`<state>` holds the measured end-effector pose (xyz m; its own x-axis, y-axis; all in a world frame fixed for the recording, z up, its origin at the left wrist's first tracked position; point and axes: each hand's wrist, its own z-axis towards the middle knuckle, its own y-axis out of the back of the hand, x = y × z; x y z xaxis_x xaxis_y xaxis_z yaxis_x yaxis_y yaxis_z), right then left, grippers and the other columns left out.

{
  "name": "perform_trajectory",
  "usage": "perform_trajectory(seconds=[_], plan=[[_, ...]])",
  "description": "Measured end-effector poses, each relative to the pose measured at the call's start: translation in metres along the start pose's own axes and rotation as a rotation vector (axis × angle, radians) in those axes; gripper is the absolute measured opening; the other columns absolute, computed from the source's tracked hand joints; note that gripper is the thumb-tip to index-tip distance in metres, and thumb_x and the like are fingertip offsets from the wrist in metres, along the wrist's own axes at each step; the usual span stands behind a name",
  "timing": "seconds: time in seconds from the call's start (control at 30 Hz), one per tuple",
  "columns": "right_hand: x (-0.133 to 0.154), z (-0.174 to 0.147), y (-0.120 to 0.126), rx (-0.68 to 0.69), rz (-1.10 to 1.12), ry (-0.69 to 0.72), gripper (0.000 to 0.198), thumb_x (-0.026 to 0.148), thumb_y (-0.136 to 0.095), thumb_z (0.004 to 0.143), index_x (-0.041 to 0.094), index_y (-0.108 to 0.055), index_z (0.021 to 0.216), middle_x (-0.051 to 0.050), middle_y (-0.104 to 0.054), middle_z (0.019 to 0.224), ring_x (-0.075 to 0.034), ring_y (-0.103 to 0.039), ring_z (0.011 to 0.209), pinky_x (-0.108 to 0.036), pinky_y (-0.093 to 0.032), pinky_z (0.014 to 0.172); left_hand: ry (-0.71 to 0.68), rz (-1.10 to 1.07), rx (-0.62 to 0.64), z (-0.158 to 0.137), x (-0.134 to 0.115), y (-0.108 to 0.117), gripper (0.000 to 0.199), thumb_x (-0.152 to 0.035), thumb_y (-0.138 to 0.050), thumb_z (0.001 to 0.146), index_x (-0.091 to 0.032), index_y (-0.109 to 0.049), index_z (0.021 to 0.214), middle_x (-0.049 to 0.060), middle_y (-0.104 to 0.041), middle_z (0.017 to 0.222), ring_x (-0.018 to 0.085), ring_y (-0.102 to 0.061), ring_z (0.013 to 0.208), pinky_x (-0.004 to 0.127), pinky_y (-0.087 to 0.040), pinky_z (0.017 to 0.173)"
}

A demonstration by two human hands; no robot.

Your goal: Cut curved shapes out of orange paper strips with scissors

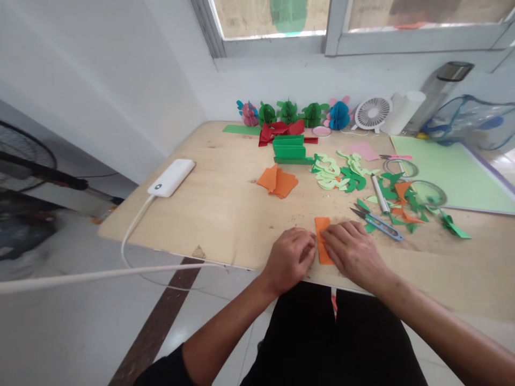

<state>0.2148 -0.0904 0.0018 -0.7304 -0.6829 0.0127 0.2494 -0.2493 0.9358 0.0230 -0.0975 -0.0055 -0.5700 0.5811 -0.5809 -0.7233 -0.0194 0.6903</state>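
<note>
A narrow strip of folded orange paper (323,252) lies upright in my view near the table's front edge. My right hand (356,252) presses on its right side, with thumb and fingertips drawn together on the paper. Just left of the strip rests my left hand (290,257), its fingers curled in and a small gap between them and the paper. Right of my hands lie blue thread snips (380,222) with open blades. Farther back is a loose pile of orange paper pieces (278,181).
Behind are green folded paper (289,147), red paper (281,131), pale green cut shapes (328,171) and several honeycomb paper figures (288,112). A marker (380,194), scraps and tape rolls (428,193) lie right. A white power bank (171,178) with cable sits left; a small fan (373,113) stands behind.
</note>
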Motion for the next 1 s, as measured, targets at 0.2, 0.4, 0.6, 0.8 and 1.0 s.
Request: perform_trajectory(seconds=[0.2,0.4,0.6,0.8,1.0], plan=[[-0.001,-0.001,-0.002,-0.003,-0.001,0.007,0.02,0.017,-0.047,0.093,0.013,-0.066,0.099,-0.011,-0.064,0.089,-0.025,-0.051,0.088,-0.038,-0.034,0.079,0.256,0.094,0.206,0.052,0.007,0.008,0.019,-0.014,-0.052,0.08,-0.017,-0.063,0.096,0.005,-0.069,0.089,0.019,-0.062,0.087,0.032,-0.048,0.082],[0.0,0.0,-0.001,0.011,-0.014,0.001,0.019,0.016,-0.047,0.093,0.013,-0.066,0.098,-0.01,-0.062,0.085,-0.024,-0.05,0.084,-0.038,-0.034,0.077,0.288,0.236,0.572,0.091,0.008,0.009,0.016,-0.018,-0.054,0.077,-0.019,-0.064,0.089,0.003,-0.07,0.091,0.018,-0.062,0.086,0.026,-0.045,0.071],[-0.002,-0.001,-0.002,0.009,-0.027,0.005,0.018,0.015,-0.049,0.092,0.013,-0.066,0.099,-0.01,-0.063,0.087,-0.024,-0.049,0.085,-0.038,-0.032,0.078,0.299,0.348,0.701,0.107,0.007,0.006,0.018,-0.019,-0.058,0.072,-0.019,-0.064,0.089,0.006,-0.07,0.099,0.022,-0.062,0.092,0.028,-0.046,0.072],[-0.002,-0.001,-0.004,0.008,-0.037,0.006,0.018,0.014,-0.049,0.091,0.014,-0.065,0.098,-0.01,-0.062,0.086,-0.024,-0.048,0.083,-0.038,-0.032,0.078,0.328,0.339,0.736,0.117,0.001,0.005,0.012,-0.016,-0.062,0.068,-0.018,-0.066,0.079,0.008,-0.071,0.093,0.023,-0.064,0.09,0.028,-0.046,0.071],[-0.003,-0.003,-0.004,0.028,-0.057,0.005,0.018,0.015,-0.048,0.091,0.015,-0.065,0.098,-0.01,-0.061,0.085,-0.024,-0.046,0.081,-0.038,-0.03,0.077,0.352,0.197,0.693,0.123,0.003,0.005,0.007,-0.011,-0.063,0.065,-0.017,-0.066,0.067,0.004,-0.07,0.077,0.019,-0.064,0.08,0.026,-0.046,0.071]])
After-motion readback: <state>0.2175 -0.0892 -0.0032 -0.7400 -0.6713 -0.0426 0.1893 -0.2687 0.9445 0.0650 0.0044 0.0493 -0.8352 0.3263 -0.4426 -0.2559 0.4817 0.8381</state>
